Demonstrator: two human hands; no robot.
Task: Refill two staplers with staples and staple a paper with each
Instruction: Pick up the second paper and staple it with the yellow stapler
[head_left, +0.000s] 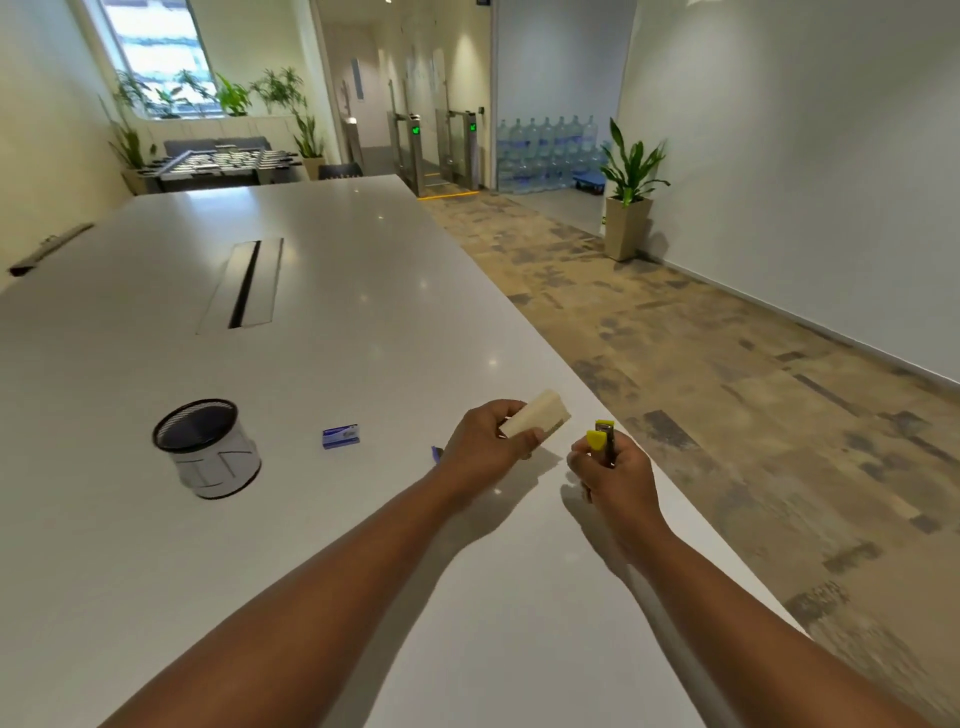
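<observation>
While the right hand's grip (615, 470) clasps — yellow stapler (602, 439) upright.

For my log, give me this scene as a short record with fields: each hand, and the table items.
left hand: grip on folded cream paper pad
right hand: grip on small yellow stapler, held upright
white table: black mesh cup; small blue staple box, lying apart
blue object: mostly hidden behind left hand
</observation>
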